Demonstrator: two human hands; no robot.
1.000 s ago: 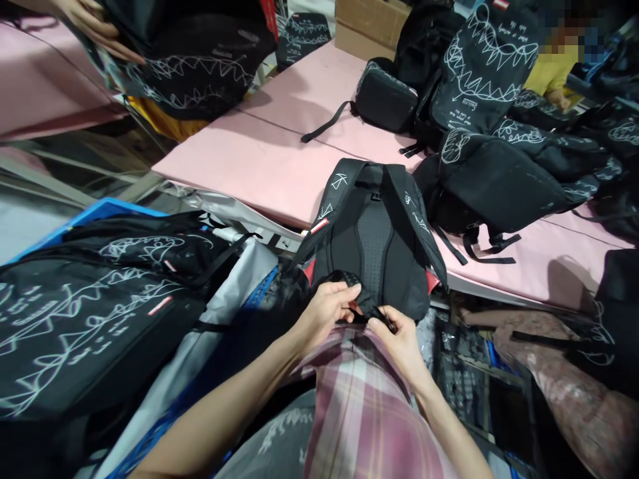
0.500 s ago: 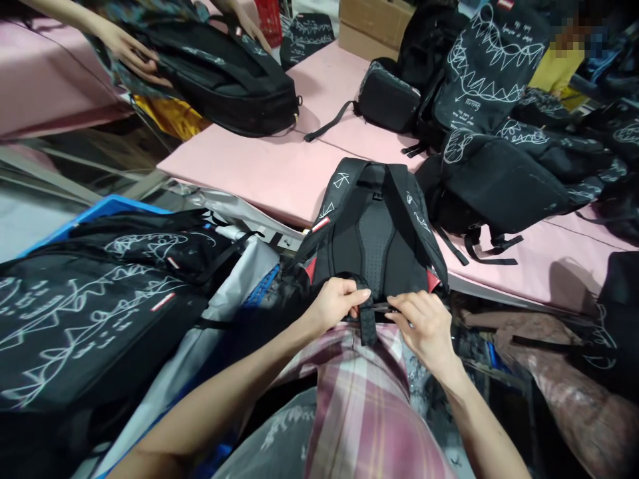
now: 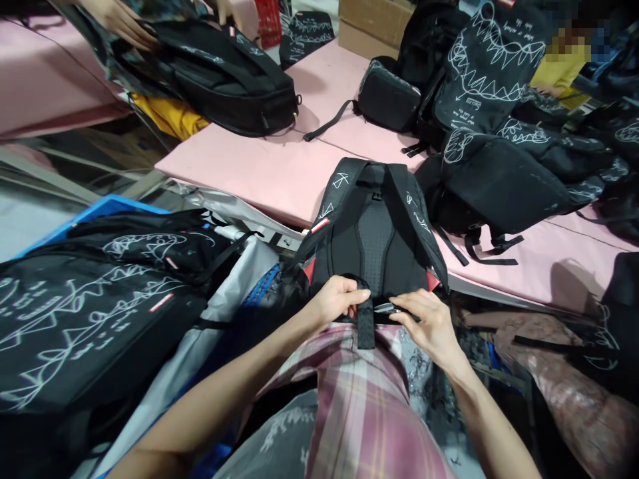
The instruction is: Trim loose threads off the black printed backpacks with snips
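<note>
A black backpack (image 3: 375, 229) lies back-panel up on the near edge of the pink table (image 3: 269, 169), its shoulder straps running away from me. My left hand (image 3: 335, 299) is closed on a short black strap (image 3: 366, 324) at the bag's bottom edge; the strap hangs down over my plaid lap. My right hand (image 3: 425, 321) pinches a small metallic tool (image 3: 385, 307) whose tip meets that strap beside my left thumb.
Several black backpacks with white scribble print are heaped at the right (image 3: 504, 133) and at my left (image 3: 94, 299) over a blue bin. Another person's hands (image 3: 124, 23) handle a backpack (image 3: 224, 73) at the far left. A cardboard box (image 3: 374, 20) stands at the back.
The strap has been pulled straight and now hangs down from my left hand. My right hand shifted right, then brought the small tool against the strap. The other person laid a backpack on the table.
</note>
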